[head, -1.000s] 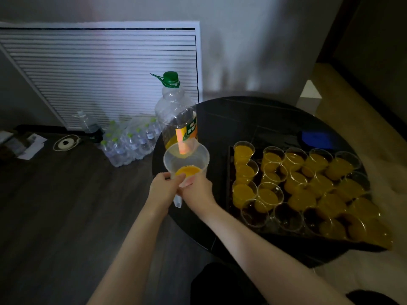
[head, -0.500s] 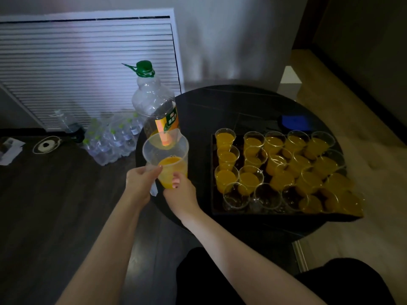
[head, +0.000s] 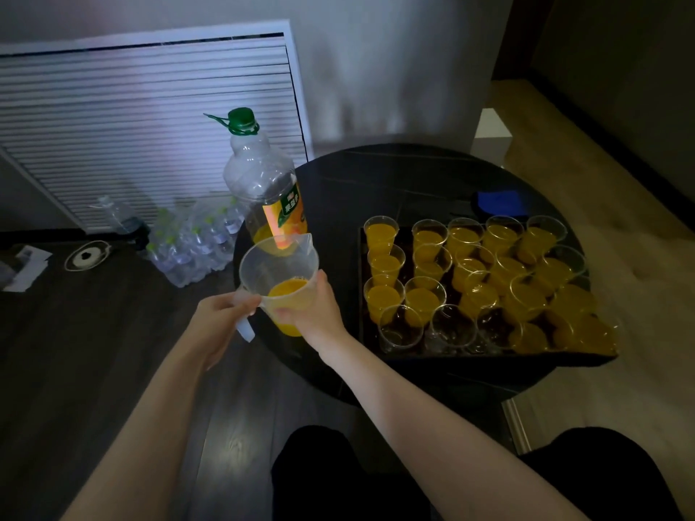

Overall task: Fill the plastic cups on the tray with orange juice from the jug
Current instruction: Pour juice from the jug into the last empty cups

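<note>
1. I judge I am between pours: the jug [head: 280, 280] is held upright above the near left edge of the round surface [head: 395, 178], just left of the tray [head: 361, 295].
2. My left hand [head: 214, 325] grips the jug's handle; my right hand [head: 319, 314] wraps the jug's body.
3. The next move calls for carrying the jug over the empty cups [head: 447, 327] in the tray's near row and tipping gently.
4. The jug holds only a little orange juice [head: 287, 289] at its bottom.
5. Most cups [head: 383, 295] are already filled.
6. A large bottle [head: 263, 186] behind the jug holds some juice low down.
</note>
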